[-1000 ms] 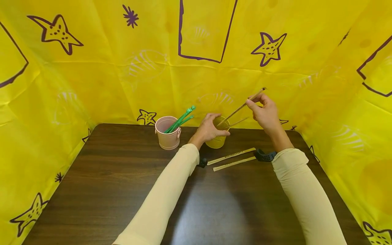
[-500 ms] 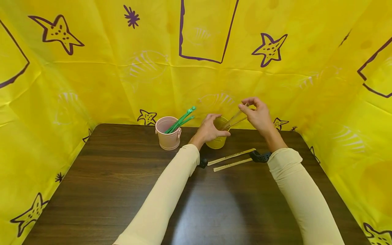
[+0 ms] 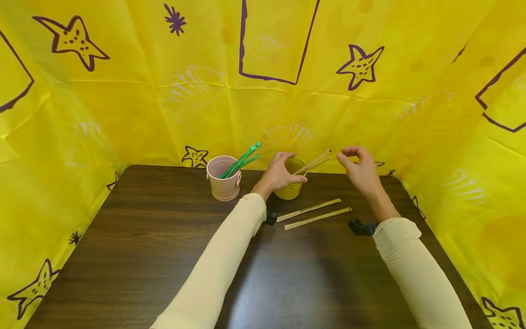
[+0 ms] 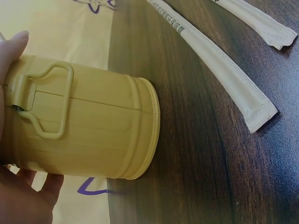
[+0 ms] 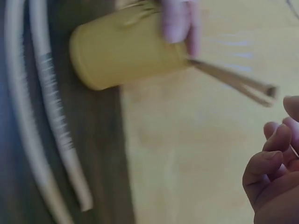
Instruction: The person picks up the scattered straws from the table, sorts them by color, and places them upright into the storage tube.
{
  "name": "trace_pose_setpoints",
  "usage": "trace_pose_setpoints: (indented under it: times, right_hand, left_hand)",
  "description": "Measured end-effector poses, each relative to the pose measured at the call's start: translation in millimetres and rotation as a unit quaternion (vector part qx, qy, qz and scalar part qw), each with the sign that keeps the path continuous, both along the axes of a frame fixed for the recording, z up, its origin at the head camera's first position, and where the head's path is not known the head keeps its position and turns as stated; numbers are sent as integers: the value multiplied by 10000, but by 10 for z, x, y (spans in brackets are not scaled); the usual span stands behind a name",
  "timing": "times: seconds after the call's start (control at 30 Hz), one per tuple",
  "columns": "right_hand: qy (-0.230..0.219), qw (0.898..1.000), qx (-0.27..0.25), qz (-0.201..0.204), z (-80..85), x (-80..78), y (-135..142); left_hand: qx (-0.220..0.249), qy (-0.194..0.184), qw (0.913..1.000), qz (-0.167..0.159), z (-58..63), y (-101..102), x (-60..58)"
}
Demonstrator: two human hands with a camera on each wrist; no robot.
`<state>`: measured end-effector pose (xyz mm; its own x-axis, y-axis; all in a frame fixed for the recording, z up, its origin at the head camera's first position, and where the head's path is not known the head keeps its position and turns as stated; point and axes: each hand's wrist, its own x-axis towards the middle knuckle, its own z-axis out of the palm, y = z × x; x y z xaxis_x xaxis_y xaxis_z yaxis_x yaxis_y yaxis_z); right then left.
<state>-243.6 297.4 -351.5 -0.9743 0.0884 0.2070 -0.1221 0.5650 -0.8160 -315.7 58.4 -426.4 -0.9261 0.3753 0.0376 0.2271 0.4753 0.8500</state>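
My left hand [image 3: 279,174] grips a small yellow metal bucket [image 3: 288,193] near its rim, thumb on the near side. The left wrist view shows the bucket's wire handle [image 4: 68,100] on its side. Two slim paper-wrapped straws [image 3: 315,163] lean out of the bucket towards the right, their lower ends hidden inside. Just right of their tips, my right hand [image 3: 363,173] is raised with loosely bent fingers, holding nothing. In front of the bucket, two more wrapped straws [image 3: 309,210] with printed lettering lie side by side on the dark wooden table [image 3: 185,256].
To the left stands a pink bucket [image 3: 223,187] with green wrapped sticks [image 3: 242,163] leaning out of it. A yellow cloth [image 3: 156,119] printed with starfish and fish hangs behind the table and along both sides.
My right hand lowered a wrapped straw into the yellow bucket, let it go and drew back to the right. My left hand stays on the bucket.
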Motion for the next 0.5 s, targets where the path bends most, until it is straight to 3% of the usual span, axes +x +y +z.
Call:
trace_pose_setpoints:
  times: [0.27, 0.5]
  right_hand:
    - [-472, 9924, 1033, 476, -496, 203, 32]
    - [-667, 9725, 1769, 1358, -811, 287, -82]
  left_hand:
    - [-97, -25, 9999, 31, 0, -8, -2]
    - [-83, -25, 10000, 35, 17, -1, 18]
